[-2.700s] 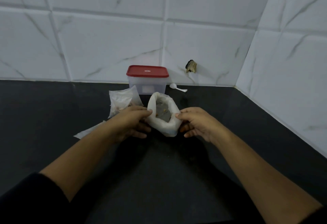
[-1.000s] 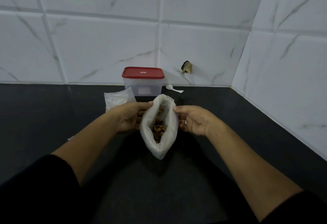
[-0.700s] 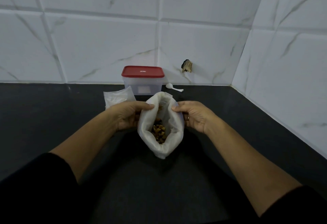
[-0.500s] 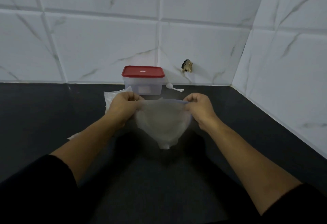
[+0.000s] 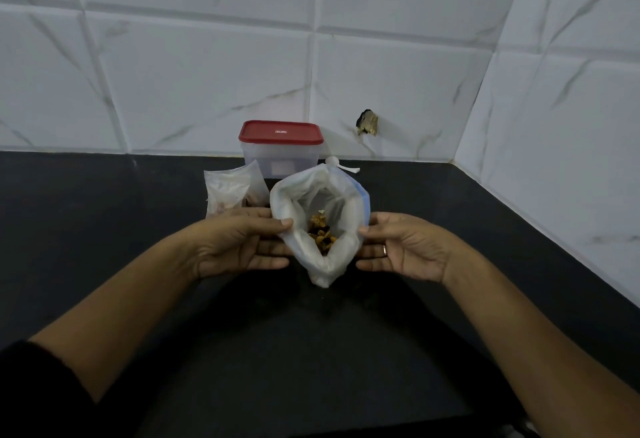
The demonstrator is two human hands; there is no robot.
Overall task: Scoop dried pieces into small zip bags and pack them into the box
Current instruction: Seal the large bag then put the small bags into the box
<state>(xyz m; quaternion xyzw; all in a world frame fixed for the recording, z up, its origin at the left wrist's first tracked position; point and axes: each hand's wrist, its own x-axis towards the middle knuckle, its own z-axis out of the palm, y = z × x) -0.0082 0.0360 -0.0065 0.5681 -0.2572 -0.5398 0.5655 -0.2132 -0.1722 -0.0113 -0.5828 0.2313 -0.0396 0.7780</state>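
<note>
A large translucent zip bag [image 5: 320, 188] stands on the black counter with its mouth wide open, and brown and yellow dried pieces [image 5: 322, 231] show at its bottom. My left hand [image 5: 235, 243] pinches the bag's left rim, thumb on top and fingers stretched beneath. My right hand [image 5: 405, 247] rests against the bag's right side with straight fingers. Behind the bag stands a clear plastic box [image 5: 280, 162] with its red lid on. A white spoon [image 5: 343, 166] lies just right of the box.
A smaller plastic bag [image 5: 230, 192] with some contents leans behind my left hand. White tiled walls close off the back and right, and the back wall has a dark hole [image 5: 367, 122]. The black counter [image 5: 104, 230] stretches left and toward me.
Half a second ago both hands pulled the bag's mouth flat and shut, up off the counter. Now the bag is lower, its mouth gapes open, and both hands have slid down its sides.
</note>
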